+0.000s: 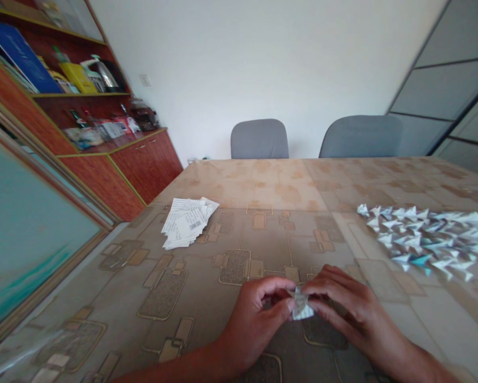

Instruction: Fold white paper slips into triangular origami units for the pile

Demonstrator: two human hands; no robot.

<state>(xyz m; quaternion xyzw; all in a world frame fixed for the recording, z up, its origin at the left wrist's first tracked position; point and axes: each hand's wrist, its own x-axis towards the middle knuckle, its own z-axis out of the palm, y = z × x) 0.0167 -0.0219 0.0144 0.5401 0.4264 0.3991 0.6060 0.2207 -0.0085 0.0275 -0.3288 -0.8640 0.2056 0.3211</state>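
I had the small folded paper [302, 308] just ahead of the wearer, low and a little right of the middle of the head view, raised between both hands near the tabletop. The left hand [258, 314] came in from its nine o'clock and pinched its near edge between thumb and forefinger. The right hand [348, 306] reached it from three o'clock, forefinger over the upper corner and thumb beneath, gripping that side, its other fingers curled behind. The paper was small and blurred, so I couldn't fairly tell how its creases ran.

Beneath it spread the table [258, 319], covered with a brownish pattern of linked rounded rectangles. Toward ten o'clock from the paper, well apart from the hands, lay a loose, fanned pile of printed slips [186, 223], one bearing a square code. At two o'clock, many pointed folded pieces [426, 239] stood in close rows, mostly white, one with a teal patch.

Beyond the far edge, one grey chair [258, 139] stood at eleven o'clock and another grey chair [359, 137] at one, before a white wall [255, 58]. Farther out at ten was a reddish wooden cabinet [145, 165] with crowded shelves.
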